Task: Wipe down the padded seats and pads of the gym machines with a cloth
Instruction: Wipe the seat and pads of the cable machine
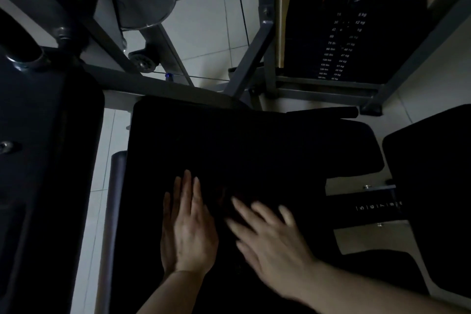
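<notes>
Both of your hands are lying flat on the black seat pad [204, 140]: left hand [190, 227] fingers straight and together, right hand [267, 234] spread and blurred, neither gripping anything. Any cloth is too dark to make out. Beyond, the weight stack [339, 41] is standing on the tiled floor [209, 28].

Black padded seat [229, 150] — flat, wide, matte; cloth not discernible in dark.

Right hand [270, 242] blurred; cloth too dark to see.
</notes>
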Tool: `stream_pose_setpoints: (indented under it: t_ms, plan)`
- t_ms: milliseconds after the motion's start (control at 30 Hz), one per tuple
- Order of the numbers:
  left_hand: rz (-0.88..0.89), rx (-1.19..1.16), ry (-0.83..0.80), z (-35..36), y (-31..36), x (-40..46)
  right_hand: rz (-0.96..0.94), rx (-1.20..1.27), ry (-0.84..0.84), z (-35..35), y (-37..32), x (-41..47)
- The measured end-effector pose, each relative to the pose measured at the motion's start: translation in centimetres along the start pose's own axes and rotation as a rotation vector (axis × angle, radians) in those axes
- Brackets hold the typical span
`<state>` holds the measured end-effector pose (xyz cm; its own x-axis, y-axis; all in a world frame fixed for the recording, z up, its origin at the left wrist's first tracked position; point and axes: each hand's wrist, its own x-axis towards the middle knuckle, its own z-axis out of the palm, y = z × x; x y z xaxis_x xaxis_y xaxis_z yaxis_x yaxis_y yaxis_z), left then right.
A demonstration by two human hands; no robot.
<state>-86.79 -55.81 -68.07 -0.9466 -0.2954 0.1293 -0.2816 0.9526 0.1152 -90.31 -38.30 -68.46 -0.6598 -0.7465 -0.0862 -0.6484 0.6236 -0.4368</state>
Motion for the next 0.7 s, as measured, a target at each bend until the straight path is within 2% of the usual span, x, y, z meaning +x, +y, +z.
stream_pose_setpoints:
  t_ms: [67, 167, 267, 400, 567, 633, 700]
  plan:
    - [0.007, 0.002, 0.003, 0.0, -0.1, 0.0, 0.044, -0.052, 0.057, -0.1, 1.4, 5.5]
    - [0.008, 0.044, -0.009, -0.1, 0.0, 0.0, 0.221, -0.082, 0.151, -1.7, 4.4, 14.5]
    - [0.002, 0.025, 0.013, -0.3, 0.3, 0.0, 0.277, 0.009, 0.195, -2.0, 5.8, 17.3]
    - [-0.001, 0.019, 0.046, -0.1, 0.3, 0.1, 0.109, 0.073, 0.285, -0.1, 3.3, 9.9]
    - [-0.008, -0.004, 0.080, -0.1, 0.3, 0.0, -0.142, 0.033, 0.021, 3.3, -1.4, -5.6]
    - [-0.003, -0.003, 0.094, -0.1, 0.2, 0.1, -0.193, 0.017, -0.052, 3.7, -1.6, -7.7]
    - [0.008, -0.007, 0.101, 0.0, 0.2, 0.1, -0.204, -0.019, -0.030, 3.4, -0.6, -6.0]
